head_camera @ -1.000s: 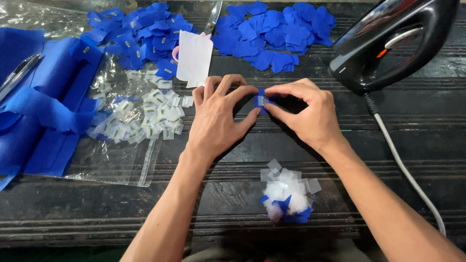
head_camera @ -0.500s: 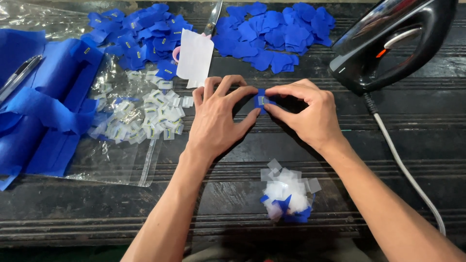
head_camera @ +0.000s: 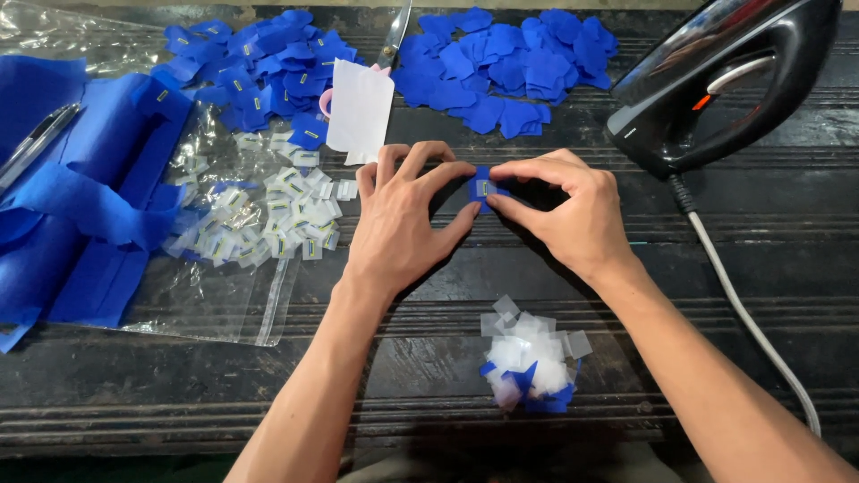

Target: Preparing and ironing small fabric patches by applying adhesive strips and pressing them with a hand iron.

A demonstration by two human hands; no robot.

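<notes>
1. Both hands meet in the middle of the dark slatted surface (head_camera: 179, 394). My left hand (head_camera: 398, 224) and right hand (head_camera: 573, 210) are pinching the same small blue fabric piece (head_camera: 484, 187), which has a tiny pale label on it.
2. Fingers on both sides are closed tight on that piece, thumb and forefinger tips touching it, held just above the surface.
3. Right in front of my wrists sits a little heap of white backing scraps (head_camera: 530, 362) with some blue bits mixed in.
4. To the left, a clear plastic bag (head_camera: 215, 304) has loose small labels (head_camera: 268, 219) on it, next to blue cloth strips (head_camera: 80, 206).
5. Farther back are two piles of blue pieces (head_camera: 514, 58), a white paper sheet (head_camera: 360, 109) and scissors (head_camera: 395, 36).
6. A black iron (head_camera: 729, 76) sits far right, its cord trailing toward me.
</notes>
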